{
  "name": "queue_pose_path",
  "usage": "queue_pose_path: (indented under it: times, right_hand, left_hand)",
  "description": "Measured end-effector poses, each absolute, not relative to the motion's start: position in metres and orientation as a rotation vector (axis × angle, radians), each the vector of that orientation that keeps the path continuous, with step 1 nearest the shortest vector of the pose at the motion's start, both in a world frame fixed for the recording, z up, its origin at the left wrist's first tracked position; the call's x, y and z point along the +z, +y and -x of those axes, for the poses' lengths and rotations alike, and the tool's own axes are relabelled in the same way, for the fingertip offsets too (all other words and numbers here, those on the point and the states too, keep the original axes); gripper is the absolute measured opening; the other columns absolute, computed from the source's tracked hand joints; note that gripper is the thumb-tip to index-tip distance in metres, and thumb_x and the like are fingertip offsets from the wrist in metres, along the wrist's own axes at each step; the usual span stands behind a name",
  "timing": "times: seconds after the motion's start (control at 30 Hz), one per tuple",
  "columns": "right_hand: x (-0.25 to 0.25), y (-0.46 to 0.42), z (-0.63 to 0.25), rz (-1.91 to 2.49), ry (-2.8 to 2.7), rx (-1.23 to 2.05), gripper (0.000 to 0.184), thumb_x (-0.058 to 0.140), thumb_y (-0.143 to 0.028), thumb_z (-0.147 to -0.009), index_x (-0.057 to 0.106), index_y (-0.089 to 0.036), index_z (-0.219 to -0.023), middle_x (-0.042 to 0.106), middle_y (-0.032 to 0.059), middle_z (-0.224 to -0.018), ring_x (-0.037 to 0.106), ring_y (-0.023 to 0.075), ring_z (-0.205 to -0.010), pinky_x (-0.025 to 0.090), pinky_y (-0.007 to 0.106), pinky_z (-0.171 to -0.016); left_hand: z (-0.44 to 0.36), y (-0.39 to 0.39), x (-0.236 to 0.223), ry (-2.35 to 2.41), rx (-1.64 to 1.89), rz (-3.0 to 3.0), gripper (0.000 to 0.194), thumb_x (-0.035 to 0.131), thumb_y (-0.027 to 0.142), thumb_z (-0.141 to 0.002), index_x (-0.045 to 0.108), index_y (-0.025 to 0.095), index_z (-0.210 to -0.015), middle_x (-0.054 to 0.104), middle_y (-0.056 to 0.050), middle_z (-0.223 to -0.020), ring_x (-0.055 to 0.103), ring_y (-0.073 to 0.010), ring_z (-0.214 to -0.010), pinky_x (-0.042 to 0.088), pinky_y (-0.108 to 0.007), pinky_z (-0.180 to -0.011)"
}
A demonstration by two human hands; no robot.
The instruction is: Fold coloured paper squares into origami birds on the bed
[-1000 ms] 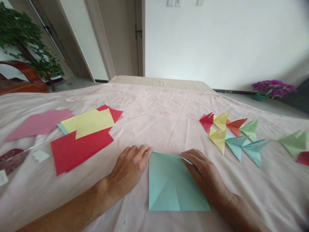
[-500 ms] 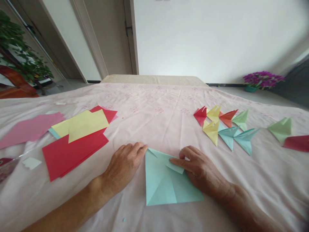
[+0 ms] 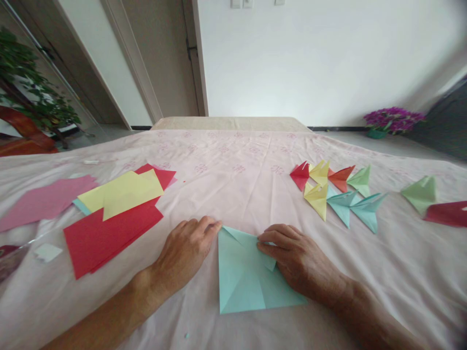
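Observation:
A light blue sheet of origami paper lies flat before me, with creases fanning across its lower part and a narrow fold along its top edge. The fingertips of my left hand are closed on its top left corner. On the upper right side, my right hand pinches the folded flap between thumb and fingers. That hand hides much of the sheet's right edge, and a small flap corner shows beneath the thumb.
Red sheets, yellow sheets and pink sheets lie to the left, near a white paper scrap. Several folded paper shapes stand in rows at right, beside a green folded piece and a dark red one.
My right hand has shifted slightly left and flattened over the flap, covering more of it. My left hand stays at the corner. The whole view has tilted up a little.

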State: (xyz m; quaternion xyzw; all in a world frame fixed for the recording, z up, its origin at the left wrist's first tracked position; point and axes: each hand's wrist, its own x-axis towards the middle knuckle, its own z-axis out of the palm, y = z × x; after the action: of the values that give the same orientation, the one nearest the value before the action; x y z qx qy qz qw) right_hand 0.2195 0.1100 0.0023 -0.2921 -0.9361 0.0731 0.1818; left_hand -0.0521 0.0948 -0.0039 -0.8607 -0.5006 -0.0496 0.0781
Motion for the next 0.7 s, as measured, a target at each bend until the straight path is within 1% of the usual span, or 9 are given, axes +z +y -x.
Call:
queue_pose_path:
  times: [0.13, 0.3, 0.4, 0.5, 0.6, 0.7]
  right_hand:
    - [-0.001, 0.111, -0.22, 0.823, -2.643, 0.194, 0.03, 0.043, -0.002, -0.087, 0.066, -0.018, -0.098, 0.066, 0.008, -0.099, 0.056, 0.0196, -0.094, 0.046, 0.035, -0.082]
    - [-0.001, 0.11, -0.218, 0.844, -2.643, 0.199, 0.029, 0.043, -0.002, -0.087, 0.065, -0.018, -0.097, 0.066, 0.0071, -0.096, 0.057, 0.0192, -0.09, 0.046, 0.034, -0.08]
    - [-0.001, 0.109, -0.218, 0.85, -2.644, 0.213, 0.03, 0.041, -0.003, -0.088, 0.064, -0.018, -0.099, 0.066, 0.0074, -0.097, 0.057, 0.0197, -0.09, 0.045, 0.035, -0.08]
    - [-0.002, 0.109, -0.218, 0.852, -2.641, 0.237, 0.03, 0.039, -0.003, -0.089, 0.064, -0.017, -0.099, 0.065, 0.0079, -0.098, 0.057, 0.0196, -0.088, 0.045, 0.035, -0.079]
    - [-0.004, 0.11, -0.218, 0.866, -2.632, 0.23, 0.03, 0.039, -0.003, -0.089, 0.064, -0.017, -0.1, 0.065, 0.008, -0.098, 0.056, 0.0199, -0.088, 0.044, 0.035, -0.078]
    - [-0.006, 0.11, -0.218, 0.865, -2.622, 0.209, 0.031, 0.039, -0.003, -0.088, 0.063, -0.018, -0.102, 0.064, 0.0081, -0.097, 0.056, 0.0201, -0.087, 0.044, 0.035, -0.078]
  left_hand:
    - [0.052, 0.097, 0.001, -1.546, -0.16, 2.601, 0.038, 0.049, 0.01, -0.091, 0.053, 0.025, -0.125, 0.06, -0.003, -0.111, 0.061, -0.0189, -0.09, 0.052, -0.037, -0.079]
    - [0.05, 0.098, 0.006, -1.552, -0.122, 2.614, 0.039, 0.049, 0.009, -0.089, 0.053, 0.024, -0.125, 0.06, -0.003, -0.11, 0.062, -0.0186, -0.085, 0.053, -0.037, -0.076]
    - [0.048, 0.094, 0.003, -1.535, -0.124, 2.56, 0.046, 0.048, 0.005, -0.087, 0.049, 0.02, -0.131, 0.061, -0.007, -0.114, 0.062, -0.0217, -0.09, 0.052, -0.04, -0.08]
    - [0.048, 0.088, -0.003, -1.516, -0.193, 2.53, 0.054, 0.045, 0.002, -0.087, 0.043, 0.02, -0.137, 0.06, -0.009, -0.119, 0.061, -0.0224, -0.094, 0.052, -0.04, -0.081]
    - [0.048, 0.08, -0.007, -1.502, -0.253, 2.528, 0.053, 0.044, 0.003, -0.087, 0.045, 0.022, -0.137, 0.059, -0.009, -0.122, 0.06, -0.022, -0.095, 0.052, -0.04, -0.081]
    - [0.047, 0.074, -0.009, -1.508, -0.248, 2.523, 0.053, 0.047, 0.004, -0.087, 0.045, 0.022, -0.136, 0.059, -0.009, -0.123, 0.058, -0.0232, -0.096, 0.051, -0.041, -0.083]
